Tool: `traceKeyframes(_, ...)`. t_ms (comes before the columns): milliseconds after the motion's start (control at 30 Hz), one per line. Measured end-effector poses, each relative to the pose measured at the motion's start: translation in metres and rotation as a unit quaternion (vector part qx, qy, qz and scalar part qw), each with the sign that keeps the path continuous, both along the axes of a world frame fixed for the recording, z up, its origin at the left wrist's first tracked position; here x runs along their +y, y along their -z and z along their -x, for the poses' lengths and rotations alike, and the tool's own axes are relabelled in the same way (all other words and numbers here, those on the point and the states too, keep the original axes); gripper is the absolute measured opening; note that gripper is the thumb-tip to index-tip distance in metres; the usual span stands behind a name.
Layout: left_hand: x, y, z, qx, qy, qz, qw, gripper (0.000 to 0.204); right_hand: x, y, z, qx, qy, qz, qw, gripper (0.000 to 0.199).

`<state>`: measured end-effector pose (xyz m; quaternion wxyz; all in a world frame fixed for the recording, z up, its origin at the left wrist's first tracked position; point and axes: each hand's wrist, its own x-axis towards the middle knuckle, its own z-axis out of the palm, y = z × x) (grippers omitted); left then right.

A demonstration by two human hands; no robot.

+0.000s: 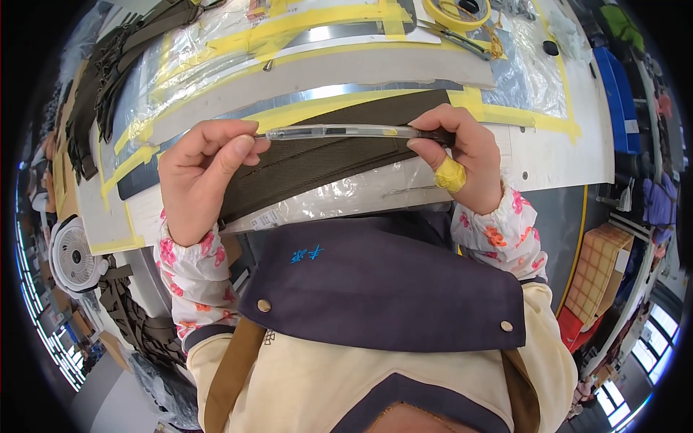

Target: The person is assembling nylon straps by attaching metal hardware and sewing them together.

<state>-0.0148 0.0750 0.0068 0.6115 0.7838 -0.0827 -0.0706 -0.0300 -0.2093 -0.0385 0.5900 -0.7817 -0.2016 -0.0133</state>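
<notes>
Head view: left hand and right hand each pinch one end of a clear pen, keeping it level just above the olive webbing on the table; yellow tape wraps a right finger.

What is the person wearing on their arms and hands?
Both arms have white sleeve covers printed with pink and orange flowers, gathered at the wrists: left sleeve, right sleeve. Above them come cream sleeves. The left hand is bare. The right hand is bare too, except for yellow tape wrapped round one finger.
</notes>
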Motion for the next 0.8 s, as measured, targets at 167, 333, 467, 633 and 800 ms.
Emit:
traceKeyframes(167,-0.002,0.011,-0.001,0.03,-0.007,0.066,0.997,0.016,0.003,-0.001,0.001,-0.015,-0.011,-0.023,1.0,0.023)
traceKeyframes(333,-0.004,0.015,-0.003,0.024,-0.01,0.039,0.999,0.016,0.004,-0.004,0.001,-0.086,0.005,-0.038,0.996,0.019)
traceKeyframes(467,-0.002,0.015,-0.002,0.037,-0.007,0.011,0.999,0.014,0.004,-0.002,0.001,-0.088,0.004,-0.045,0.995,0.02)
traceKeyframes(633,-0.003,0.011,0.0,0.025,0.001,0.005,1.0,0.013,0.004,0.0,0.002,-0.082,-0.01,-0.051,0.995,0.02)
traceKeyframes(800,-0.005,0.009,0.0,0.007,0.0,0.003,1.0,0.011,0.003,0.003,0.001,-0.07,-0.014,-0.051,0.996,0.021)
